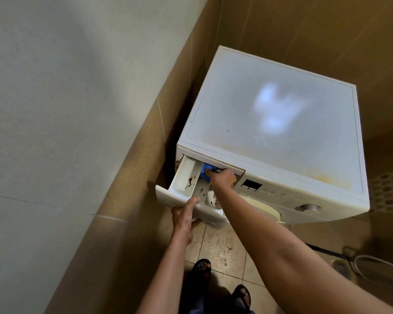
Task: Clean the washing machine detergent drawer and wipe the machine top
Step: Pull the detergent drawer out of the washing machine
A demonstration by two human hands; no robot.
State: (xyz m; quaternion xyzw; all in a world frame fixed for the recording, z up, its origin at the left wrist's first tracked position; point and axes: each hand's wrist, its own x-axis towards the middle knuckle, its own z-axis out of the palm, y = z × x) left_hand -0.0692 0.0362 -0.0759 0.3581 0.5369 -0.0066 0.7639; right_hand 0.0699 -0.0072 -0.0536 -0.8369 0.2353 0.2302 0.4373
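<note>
The washing machine (279, 141) sat in the corner, its detergent drawer (188, 189) pulled out at the front left. Left hand (183, 217) gripped the drawer's front panel; right hand (222, 176) pressed fingers onto the blue insert (205, 171).

Bare forearms, no sleeves; left hand (183, 219), right hand (222, 176); dark open sandals (203, 268), perhaps black.

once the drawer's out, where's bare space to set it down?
The machine top is bare edge to edge, yellowed near its front. Crowded: the drawer mouth, where the right hand presses the blue insert and the left hand grips the front.
</note>
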